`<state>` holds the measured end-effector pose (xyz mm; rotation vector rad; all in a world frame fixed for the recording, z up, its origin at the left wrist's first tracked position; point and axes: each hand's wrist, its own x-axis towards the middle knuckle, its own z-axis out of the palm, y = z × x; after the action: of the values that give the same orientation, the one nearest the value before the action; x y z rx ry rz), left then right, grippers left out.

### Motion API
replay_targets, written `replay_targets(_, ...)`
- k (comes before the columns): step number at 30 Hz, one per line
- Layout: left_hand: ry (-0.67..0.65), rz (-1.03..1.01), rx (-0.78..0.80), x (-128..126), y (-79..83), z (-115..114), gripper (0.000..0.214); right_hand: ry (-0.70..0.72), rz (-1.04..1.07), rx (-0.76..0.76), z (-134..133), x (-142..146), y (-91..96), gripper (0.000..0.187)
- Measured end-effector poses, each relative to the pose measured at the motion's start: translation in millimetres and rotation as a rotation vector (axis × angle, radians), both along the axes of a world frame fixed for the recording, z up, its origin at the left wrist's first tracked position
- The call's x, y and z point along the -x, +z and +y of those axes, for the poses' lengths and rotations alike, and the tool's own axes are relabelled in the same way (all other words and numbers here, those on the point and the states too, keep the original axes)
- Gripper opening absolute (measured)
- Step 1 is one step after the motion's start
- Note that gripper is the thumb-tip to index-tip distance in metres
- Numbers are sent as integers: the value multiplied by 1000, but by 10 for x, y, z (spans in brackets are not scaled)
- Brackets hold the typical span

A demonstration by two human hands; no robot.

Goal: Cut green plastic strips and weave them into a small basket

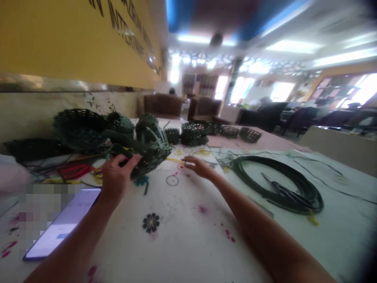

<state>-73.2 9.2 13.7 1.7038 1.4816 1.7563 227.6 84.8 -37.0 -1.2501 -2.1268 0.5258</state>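
A dark green woven basket [154, 151] is tilted on its side above the table, its loose strip ends sticking out. My left hand [116, 177] is closed on the basket's near left side, thumb on top, with wide green straps beside the fingers. From the basket's right side a thin yellow strip [176, 160] runs out to my right hand [198, 167], whose fingertips pinch its end. Blur hides the exact spot where the strip meets the weave.
More green baskets [194, 131] line the back. A coil of dark strip [246, 173] lies at the right with pliers [287, 191] on it. A phone [63, 224] and red-handled tool [76, 171] lie at the left. The flowered tablecloth [182, 236] carries scattered scraps.
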Motion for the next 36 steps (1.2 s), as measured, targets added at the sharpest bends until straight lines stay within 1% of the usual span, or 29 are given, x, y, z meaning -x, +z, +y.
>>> replay_targets(2,-13,-35,-14,-18,16,-28,24,0,97,-9,-28,100,-7,19)
replay_targets(4,-29,-53,-17,-42,30,-60,23,-14,197,-20,-66,162,28,23)
replay_targets(7,-99,-36,2,-80,53,-114,25,-30,349,-60,-180,151,184,32)
replay_targets(10,-235,53,42,-137,77,-180,25,-49,473,-99,-424,68,418,36)
replay_targets(12,-317,137,71,-188,86,-220,24,-47,533,-108,-657,32,554,35)
replay_targets(13,-353,175,85,-215,86,-235,23,-24,577,-110,-784,29,603,33)
replay_targets(15,-422,231,105,-263,75,-255,21,16,558,-108,-1023,55,652,29)
replay_targets(17,-484,269,123,-297,56,-263,20,41,474,-139,-1208,107,647,26)
replay_targets(20,-531,318,143,-320,43,-270,20,93,317,-258,-1347,189,600,22)
replay_targets(22,-541,366,141,-323,59,-278,21,120,260,-326,-1366,221,581,20)
replay_targets(25,-552,456,107,-323,111,-292,23,95,239,-382,-1344,228,577,18)
replay_targets(28,-533,521,77,-322,156,-293,23,66,206,-404,-1317,218,577,13)
replay_targets(31,-523,530,77,-312,168,-274,22,64,177,-414,-1311,235,590,11)
replay_targets(34,-494,513,87,-284,169,-255,23,58,129,-469,-1322,280,670,13)
replay_targets(36,-461,510,90,-261,183,-260,26,66,78,-530,-1329,308,783,15)
